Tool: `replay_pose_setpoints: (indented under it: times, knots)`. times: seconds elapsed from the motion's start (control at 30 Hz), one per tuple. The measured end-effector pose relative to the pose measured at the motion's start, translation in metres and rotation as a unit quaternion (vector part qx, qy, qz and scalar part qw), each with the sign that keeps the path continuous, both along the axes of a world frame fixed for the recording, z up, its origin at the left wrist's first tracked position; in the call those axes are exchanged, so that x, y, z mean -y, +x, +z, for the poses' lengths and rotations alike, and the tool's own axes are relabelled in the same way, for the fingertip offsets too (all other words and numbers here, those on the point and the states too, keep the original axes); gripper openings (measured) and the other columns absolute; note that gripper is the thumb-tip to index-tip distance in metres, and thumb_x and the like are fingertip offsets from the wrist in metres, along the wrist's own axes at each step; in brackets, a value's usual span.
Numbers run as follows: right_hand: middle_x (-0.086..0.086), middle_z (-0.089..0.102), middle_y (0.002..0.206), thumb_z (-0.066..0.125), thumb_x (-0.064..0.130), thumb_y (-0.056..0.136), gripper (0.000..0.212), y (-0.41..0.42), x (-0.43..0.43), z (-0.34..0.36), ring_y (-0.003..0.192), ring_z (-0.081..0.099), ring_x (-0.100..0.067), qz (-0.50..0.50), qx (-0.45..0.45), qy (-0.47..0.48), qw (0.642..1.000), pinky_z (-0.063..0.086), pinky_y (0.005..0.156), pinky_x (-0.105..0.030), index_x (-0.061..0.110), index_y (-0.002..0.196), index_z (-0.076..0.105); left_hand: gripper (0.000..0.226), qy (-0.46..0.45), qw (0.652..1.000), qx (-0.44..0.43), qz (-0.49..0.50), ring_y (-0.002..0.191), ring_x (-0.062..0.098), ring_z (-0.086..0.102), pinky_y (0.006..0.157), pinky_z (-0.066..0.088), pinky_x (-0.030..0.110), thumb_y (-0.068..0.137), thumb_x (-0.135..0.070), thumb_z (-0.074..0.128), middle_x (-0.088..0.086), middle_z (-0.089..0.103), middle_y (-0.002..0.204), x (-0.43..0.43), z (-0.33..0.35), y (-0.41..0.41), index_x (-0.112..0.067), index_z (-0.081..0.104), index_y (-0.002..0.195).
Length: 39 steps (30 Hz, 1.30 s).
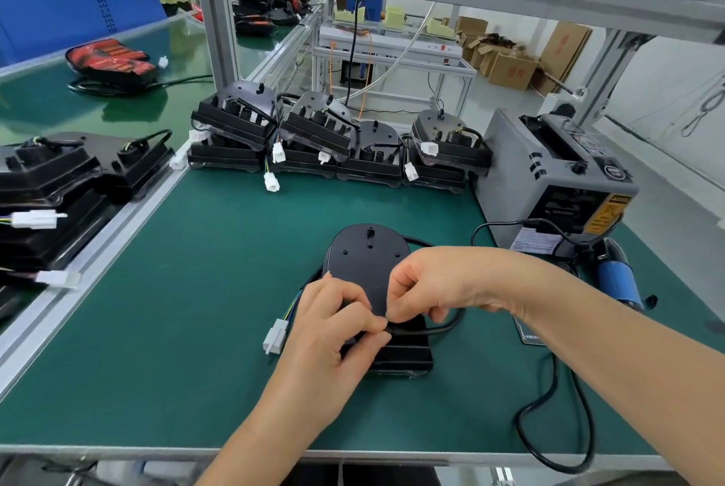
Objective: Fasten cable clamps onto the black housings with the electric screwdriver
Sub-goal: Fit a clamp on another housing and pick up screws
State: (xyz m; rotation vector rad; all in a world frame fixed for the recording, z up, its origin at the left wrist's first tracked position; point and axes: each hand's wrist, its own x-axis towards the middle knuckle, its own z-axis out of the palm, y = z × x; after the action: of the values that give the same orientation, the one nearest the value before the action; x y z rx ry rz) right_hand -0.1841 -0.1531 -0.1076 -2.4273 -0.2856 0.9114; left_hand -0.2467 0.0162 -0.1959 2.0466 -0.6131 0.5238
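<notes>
The housing [368,262] lies mid-surface [196,289], its black cable [435,330] looping out to the right. The left hand [333,332] and right hand [431,285] both pinch the cable at the housing's near end (fingers hide any clamp there). The screwdriver [616,277] lies untouched to the right, with more housings [314,132] stacked behind

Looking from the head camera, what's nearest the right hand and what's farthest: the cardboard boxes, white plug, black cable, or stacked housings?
1. Black cable: pinched in the right hand itself.
2. White plug: to the left, beside the left hand.
3. Stacked housings: along the back of the table.
4. Cardboard boxes: on the floor, far behind the table.
</notes>
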Motion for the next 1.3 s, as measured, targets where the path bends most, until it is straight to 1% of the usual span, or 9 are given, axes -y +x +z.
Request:
replay_pose_setpoints:
  times: [0.1,0.17,0.23,0.33,0.47,0.83,1.07,1.17,1.3]
  knots:
    - [-0.003,0.058,0.093,0.068,0.026,0.085,0.008,0.001,-0.002,0.001,0.080,0.056,-0.014,0.005,-0.017,0.003,1.000,0.048,0.061,-0.020,0.025,0.079,0.062,0.003,0.047,0.997,0.052,0.010,0.086,0.012,0.047,0.102,0.041,0.037,0.079,-0.009,0.067,-0.005,0.056,0.084,0.001,0.002,-0.001,-0.010,0.070,0.081]
    - [0.000,0.059,0.088,0.068,0.022,0.086,0.008,0.002,-0.002,0.002,0.075,0.055,-0.010,0.000,-0.028,0.007,1.000,0.048,0.056,-0.016,0.023,0.080,0.062,0.009,0.084,0.994,0.073,0.018,0.079,0.015,0.050,0.108,0.038,0.037,0.081,-0.008,0.066,-0.001,0.056,0.082,0.002,0.003,-0.003,-0.010,0.072,0.088]
    - [0.003,0.059,0.080,0.068,0.020,0.086,0.009,0.004,-0.001,0.003,0.071,0.055,-0.007,-0.008,-0.037,0.013,0.999,0.049,0.054,-0.015,0.021,0.078,0.064,0.009,0.121,0.987,0.098,0.035,0.073,0.020,0.053,0.104,0.043,0.039,0.080,-0.006,0.070,0.003,0.056,0.080,0.003,0.003,-0.006,-0.009,0.073,0.088]
    - [0.003,0.059,0.074,0.069,0.019,0.085,0.010,0.006,0.000,0.003,0.066,0.055,-0.007,-0.014,-0.047,0.022,0.999,0.051,0.055,-0.017,0.020,0.076,0.066,0.021,0.165,0.976,0.125,0.073,0.068,0.025,0.053,0.096,0.050,0.041,0.068,0.010,0.077,0.008,0.056,0.076,0.007,0.001,-0.011,-0.006,0.072,0.081]
    - [0.005,0.058,0.068,0.068,0.017,0.085,0.011,0.006,0.002,0.000,0.061,0.054,-0.006,-0.016,-0.047,0.044,0.998,0.052,0.058,-0.018,0.019,0.074,0.066,0.029,0.166,0.970,0.142,0.104,0.066,0.026,0.054,0.099,0.046,0.040,0.060,0.018,0.075,0.010,0.056,0.075,0.009,-0.002,-0.011,-0.004,0.072,0.079]
    - [0.001,0.056,0.069,0.069,0.018,0.085,0.011,0.009,0.000,0.002,0.058,0.052,-0.007,-0.024,-0.064,0.021,0.997,0.052,0.054,-0.019,0.016,0.075,0.065,0.028,0.153,0.972,0.141,0.110,0.072,0.026,0.056,0.103,0.042,0.040,0.063,0.018,0.073,0.003,0.043,0.090,0.011,-0.009,-0.011,-0.003,0.072,0.083]
    - [-0.002,0.058,0.080,0.071,0.019,0.083,0.005,0.002,0.009,-0.002,0.062,0.055,-0.007,-0.012,-0.056,0.075,0.996,0.055,0.061,-0.023,0.016,0.083,0.067,0.031,0.165,0.970,0.132,0.119,0.074,0.030,0.062,0.097,0.046,0.045,0.061,0.019,0.075,0.013,0.059,0.079,0.011,-0.010,-0.012,-0.003,0.073,0.083]
    - [-0.003,0.057,0.085,0.070,0.017,0.083,0.005,0.002,0.007,-0.003,0.063,0.055,-0.008,-0.010,-0.045,0.069,0.997,0.055,0.061,-0.023,0.018,0.083,0.065,0.030,0.167,0.969,0.135,0.119,0.074,0.030,0.062,0.097,0.046,0.047,0.061,0.019,0.075,0.014,0.060,0.078,0.011,-0.009,-0.012,-0.003,0.073,0.082]
    - [-0.004,0.059,0.080,0.072,0.014,0.084,0.007,0.012,0.002,0.003,0.060,0.057,-0.010,-0.009,-0.090,0.035,0.995,0.055,0.058,-0.023,0.015,0.081,0.065,0.030,0.166,0.969,0.143,0.117,0.070,0.031,0.060,0.097,0.046,0.047,0.061,0.020,0.075,0.014,0.059,0.077,0.011,-0.008,-0.012,-0.002,0.073,0.081]
